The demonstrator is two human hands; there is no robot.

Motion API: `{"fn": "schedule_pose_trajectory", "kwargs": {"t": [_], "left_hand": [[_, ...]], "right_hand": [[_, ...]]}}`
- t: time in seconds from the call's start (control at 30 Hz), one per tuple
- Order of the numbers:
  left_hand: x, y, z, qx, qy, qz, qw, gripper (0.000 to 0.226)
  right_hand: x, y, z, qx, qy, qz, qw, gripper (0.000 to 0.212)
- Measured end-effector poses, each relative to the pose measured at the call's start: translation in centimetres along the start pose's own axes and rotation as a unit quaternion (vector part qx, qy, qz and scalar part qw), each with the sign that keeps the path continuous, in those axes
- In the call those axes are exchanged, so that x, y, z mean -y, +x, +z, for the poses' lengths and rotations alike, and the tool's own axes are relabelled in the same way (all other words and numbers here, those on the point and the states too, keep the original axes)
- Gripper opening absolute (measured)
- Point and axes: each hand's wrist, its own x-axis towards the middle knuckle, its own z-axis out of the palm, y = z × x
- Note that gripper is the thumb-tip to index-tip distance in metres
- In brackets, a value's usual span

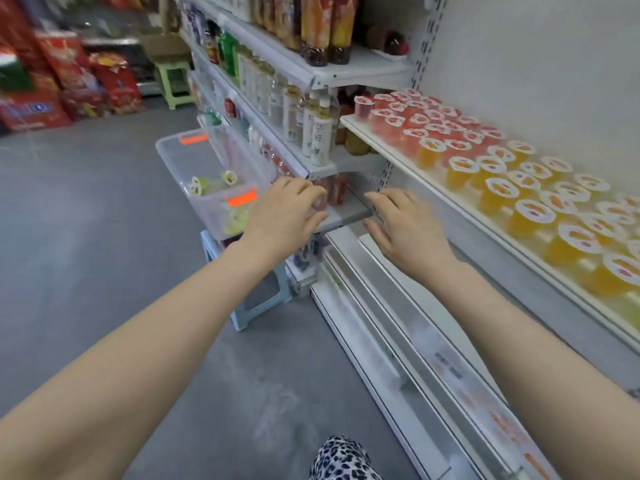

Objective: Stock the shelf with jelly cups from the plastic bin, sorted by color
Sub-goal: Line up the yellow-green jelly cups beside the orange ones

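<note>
Far left, red snack bags (69, 74) sit on grey floor (86, 220). Next I see the clear plastic bin (211, 216) on a pale blue stool (258, 303), holding only a few green jelly cups (211, 183). My left hand (280, 216) and right hand (405, 226) hover empty, fingers loose. On the shelf (388, 152), red jelly cups (415, 123) and orange jelly cups (519, 188) stand in rows; I judge mostly the greens remain.

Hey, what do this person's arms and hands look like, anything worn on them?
No sleeves show on either arm; both are bare to the picture's edge. The left hand and right hand wear no gloves, and no ring, watch or bracelet shows. A black-and-white leopard-print garment shows at the bottom edge, likely on a leg.
</note>
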Motion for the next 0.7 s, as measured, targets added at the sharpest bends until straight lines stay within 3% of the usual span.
{"fn": "schedule_pose_trajectory", "kwargs": {"t": [0.37, 0.7], "left_hand": [[17.3, -1.2, 2.2, 0.033, 0.043, -0.171, 0.984, 0.035], [31.1, 4.4, 7.6, 0.069, 0.032, -0.274, 0.959, 0.035]], "right_hand": [[5.1, 15.6, 13.4, -0.002, 0.071, -0.100, 0.992, 0.042], [6.3, 31.6, 25.3, 0.118, 0.142, -0.126, 0.975, 0.047]]}}
